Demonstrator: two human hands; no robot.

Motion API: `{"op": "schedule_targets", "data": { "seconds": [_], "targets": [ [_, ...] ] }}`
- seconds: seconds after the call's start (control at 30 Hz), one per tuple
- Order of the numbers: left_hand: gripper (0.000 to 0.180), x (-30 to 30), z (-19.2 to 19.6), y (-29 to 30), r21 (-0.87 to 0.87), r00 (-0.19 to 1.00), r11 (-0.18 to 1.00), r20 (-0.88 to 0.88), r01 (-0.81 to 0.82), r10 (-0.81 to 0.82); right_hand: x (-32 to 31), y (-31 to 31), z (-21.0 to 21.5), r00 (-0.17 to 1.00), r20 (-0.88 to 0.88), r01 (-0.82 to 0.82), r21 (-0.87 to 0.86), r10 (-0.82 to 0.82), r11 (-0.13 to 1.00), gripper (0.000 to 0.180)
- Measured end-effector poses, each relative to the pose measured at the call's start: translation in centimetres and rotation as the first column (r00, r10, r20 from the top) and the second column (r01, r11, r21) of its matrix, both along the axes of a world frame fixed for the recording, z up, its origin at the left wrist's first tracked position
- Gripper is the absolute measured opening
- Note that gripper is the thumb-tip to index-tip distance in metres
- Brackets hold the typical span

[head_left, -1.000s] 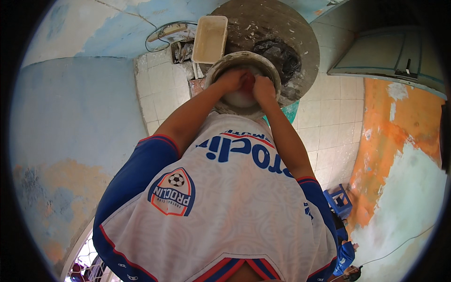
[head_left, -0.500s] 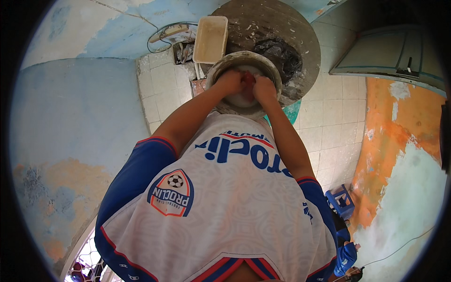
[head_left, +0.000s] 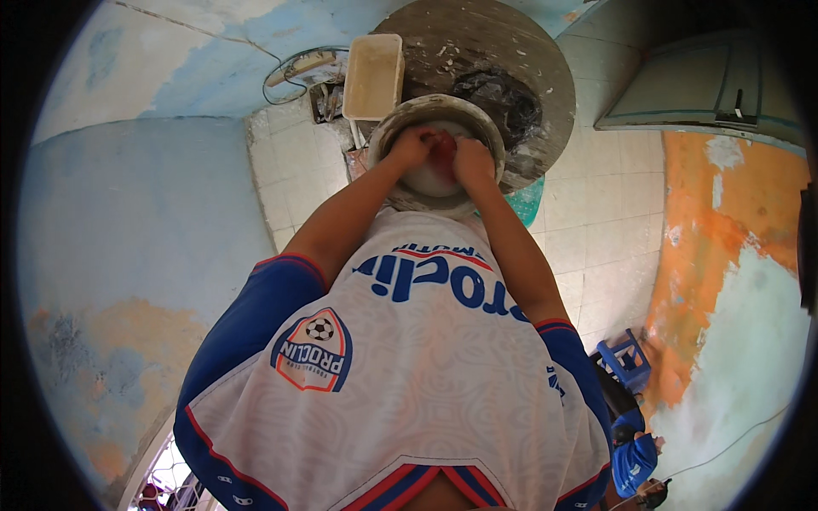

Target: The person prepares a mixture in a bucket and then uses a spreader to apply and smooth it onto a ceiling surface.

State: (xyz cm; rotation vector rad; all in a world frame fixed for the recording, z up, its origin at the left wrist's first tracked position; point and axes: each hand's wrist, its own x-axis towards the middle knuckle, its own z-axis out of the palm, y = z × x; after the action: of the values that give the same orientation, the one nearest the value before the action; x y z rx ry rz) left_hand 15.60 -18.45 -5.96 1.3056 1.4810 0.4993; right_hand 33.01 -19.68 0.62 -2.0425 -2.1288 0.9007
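Observation:
A round basin [head_left: 394, 198] with a pale, crusted rim stands in front of me, holding cloudy whitish liquid [head_left: 423, 180]. Both my hands are inside it, on a soft-looking red thing [head_left: 442, 155] partly in the liquid; its kind is not clear. My left hand [head_left: 412, 146] has its fingers bent and closed at the red thing's upper left edge. On the opposite side, my right hand [head_left: 474, 162] is closed against it, back of the hand up, its fingertips mostly hidden.
Behind the basin is a round, stained table [head_left: 426, 38] with a crumpled black plastic bag [head_left: 503, 100]. A cream rectangular tub [head_left: 373, 77] sits at the far left. A green stool [head_left: 527, 203] shows beside the basin. Another person [head_left: 632, 464] is at lower right near a blue stool [head_left: 625, 361].
The red thing looks rounder and more spread between my hands. My left hand's fingers have shifted slightly along its upper edge. The whole view has moved a little.

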Motion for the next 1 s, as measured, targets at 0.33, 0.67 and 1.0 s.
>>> {"op": "schedule_targets", "data": {
  "seconds": [0.33, 0.67, 1.0],
  "targets": [
    [0.036, 1.1, -1.9, 1.1, -0.085, 0.972, 0.996, -0.227, 0.041, -0.059, 0.1, 0.2, -0.4, 0.996, 0.062, -0.058, -0.050, 0.061, 0.997, 0.026],
    [0.023, -1.1, -6.0, 1.8, 0.117, 0.979, 0.975, -0.099, 0.190, -0.179, 0.1, 0.8, -0.4, 0.990, 0.053, -0.125, -0.041, 0.127, 0.991, 0.023],
    [0.030, -0.5, -2.3, 2.8, -0.173, 0.948, 0.932, 0.031, 0.317, -0.316, 0.8, 0.4, -1.7, 0.993, 0.047, -0.105, -0.038, 0.107, 0.994, 0.022]
  ]
}}
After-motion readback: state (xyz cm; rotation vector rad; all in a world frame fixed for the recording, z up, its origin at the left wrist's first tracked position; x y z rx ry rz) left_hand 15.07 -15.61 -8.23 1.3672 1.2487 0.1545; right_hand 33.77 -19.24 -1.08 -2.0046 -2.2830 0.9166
